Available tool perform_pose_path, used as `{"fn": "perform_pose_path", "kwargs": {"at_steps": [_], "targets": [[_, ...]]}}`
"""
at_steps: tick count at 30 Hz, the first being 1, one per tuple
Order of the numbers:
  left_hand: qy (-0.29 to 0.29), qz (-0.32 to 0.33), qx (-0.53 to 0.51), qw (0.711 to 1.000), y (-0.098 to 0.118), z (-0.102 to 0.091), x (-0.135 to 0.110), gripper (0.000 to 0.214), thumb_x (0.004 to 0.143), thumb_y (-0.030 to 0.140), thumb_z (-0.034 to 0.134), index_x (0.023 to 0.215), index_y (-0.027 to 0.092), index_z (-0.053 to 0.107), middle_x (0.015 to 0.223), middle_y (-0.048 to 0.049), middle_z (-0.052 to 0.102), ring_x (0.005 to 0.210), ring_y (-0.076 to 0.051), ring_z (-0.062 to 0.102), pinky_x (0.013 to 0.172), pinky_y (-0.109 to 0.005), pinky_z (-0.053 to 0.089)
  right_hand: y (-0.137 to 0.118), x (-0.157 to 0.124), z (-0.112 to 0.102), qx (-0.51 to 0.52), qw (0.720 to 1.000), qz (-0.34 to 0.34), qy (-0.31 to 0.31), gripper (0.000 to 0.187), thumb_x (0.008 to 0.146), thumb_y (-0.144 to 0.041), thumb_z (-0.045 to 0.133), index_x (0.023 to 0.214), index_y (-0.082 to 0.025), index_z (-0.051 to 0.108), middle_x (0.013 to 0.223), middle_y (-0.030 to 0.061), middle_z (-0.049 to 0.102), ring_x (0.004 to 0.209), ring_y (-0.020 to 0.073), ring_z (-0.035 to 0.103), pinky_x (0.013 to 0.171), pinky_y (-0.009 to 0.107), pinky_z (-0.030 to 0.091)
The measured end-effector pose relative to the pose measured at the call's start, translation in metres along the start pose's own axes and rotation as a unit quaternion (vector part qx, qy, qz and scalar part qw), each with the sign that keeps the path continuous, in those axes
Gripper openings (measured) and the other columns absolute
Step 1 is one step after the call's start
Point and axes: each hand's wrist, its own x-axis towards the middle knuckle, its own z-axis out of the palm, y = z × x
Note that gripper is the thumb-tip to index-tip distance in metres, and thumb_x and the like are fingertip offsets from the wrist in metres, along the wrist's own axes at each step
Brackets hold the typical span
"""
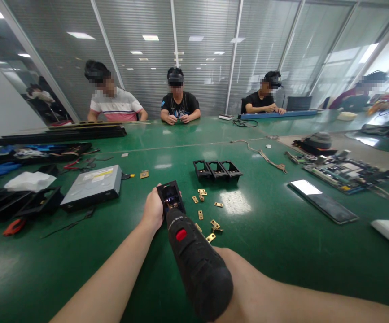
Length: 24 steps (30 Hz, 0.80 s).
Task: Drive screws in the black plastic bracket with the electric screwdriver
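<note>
My left hand (154, 209) is closed around the left side of a small black plastic housing (169, 188), holding it tilted on the table. A black cordless drill (197, 264) with a red switch is gripped by my right hand (229, 264), whose fingers are mostly hidden behind the drill body. The drill's front end points into the housing's opening, where brassy metal shows; the bit's exact contact is hard to see. Several small brass plates (200, 215) with holes lie just right of the drill. Beyond them stand three similar black housings (217, 170) in a row.
On the left lie an optical disc drive (95, 184), a white tissue (30, 181), and orange-handled tool (14, 227). A phone (322, 202), a circuit board (349, 170) and a cable (263, 154) are at right. Several people sit across the green table (140, 139), one handling a blue bar (278, 114).
</note>
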Motion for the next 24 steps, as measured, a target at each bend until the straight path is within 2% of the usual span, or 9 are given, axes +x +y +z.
{"fn": "perform_pose_path", "kwargs": {"at_steps": [2,8,12,15,18,21,24], "targets": [[0.003,-0.005,0.002,1.000,0.0002,-0.0002,-0.0002,0.046,0.105,0.041,0.045,0.091,0.012,0.078,0.077,-0.0148,0.081,0.065,-0.026,0.078,0.059,-0.033,0.060,-0.0006,0.0000,-0.0007,-0.020,1.000,-0.013,0.000,0.040,0.066,-0.017,0.088,0.077,-0.025,0.051,0.066,-0.0106,0.042,0.064,0.0122,0.038,0.076,0.033,0.051],[0.002,-0.004,0.000,1.000,0.0001,-0.0001,0.0010,0.044,0.102,0.042,0.048,0.101,0.010,0.078,0.078,-0.0159,0.082,0.065,-0.030,0.079,0.061,-0.037,0.062,-0.0082,0.0024,-0.0017,0.014,0.999,-0.045,-0.016,0.040,0.067,-0.016,0.086,0.072,-0.025,0.048,0.064,-0.0102,0.042,0.065,0.0124,0.039,0.081,0.033,0.055],[0.005,-0.009,0.002,1.000,0.0008,0.0010,0.0003,0.044,0.103,0.041,0.047,0.103,0.010,0.077,0.078,-0.0154,0.082,0.063,-0.029,0.078,0.060,-0.036,0.062,-0.0094,0.0021,-0.0002,0.034,0.999,-0.019,0.008,0.041,0.061,-0.015,0.089,0.081,-0.024,0.055,0.067,-0.0101,0.049,0.063,0.0109,0.037,0.073,0.031,0.055],[0.006,-0.004,0.005,1.000,0.0005,0.0004,0.0008,0.043,0.104,0.041,0.047,0.101,0.010,0.077,0.077,-0.0153,0.082,0.064,-0.028,0.079,0.059,-0.034,0.061,-0.0081,0.0022,0.0019,0.059,0.998,0.007,0.008,0.040,0.059,-0.014,0.088,0.078,-0.024,0.054,0.066,-0.0097,0.048,0.065,0.0120,0.042,0.073,0.031,0.056],[-0.003,-0.001,0.009,1.000,-0.0003,-0.0010,0.0020,0.046,0.105,0.042,0.044,0.099,0.011,0.078,0.079,-0.0167,0.083,0.065,-0.029,0.079,0.058,-0.035,0.062,-0.0052,0.0028,0.0039,0.095,0.995,0.012,0.006,0.039,0.058,-0.009,0.085,0.077,-0.023,0.055,0.065,-0.0103,0.047,0.066,0.0130,0.047,0.081,0.033,0.058],[-0.005,-0.002,0.008,1.000,-0.0006,-0.0015,0.0018,0.047,0.105,0.042,0.044,0.097,0.011,0.078,0.080,-0.0174,0.083,0.065,-0.029,0.079,0.058,-0.036,0.062,-0.0018,0.0032,0.0059,0.164,0.986,0.008,0.011,0.046,0.052,-0.002,0.087,0.086,-0.022,0.063,0.071,-0.0103,0.051,0.068,0.0123,0.047,0.090,0.037,0.059],[-0.002,-0.002,0.004,1.000,-0.0002,-0.0008,0.0001,0.047,0.106,0.040,0.043,0.094,0.010,0.078,0.079,-0.0172,0.082,0.065,-0.028,0.078,0.059,-0.035,0.062,-0.0012,0.0028,0.0080,0.220,0.975,0.020,0.010,0.051,0.051,-0.005,0.093,0.092,-0.021,0.067,0.077,-0.0086,0.052,0.074,0.0150,0.055,0.097,0.040,0.060]]}}
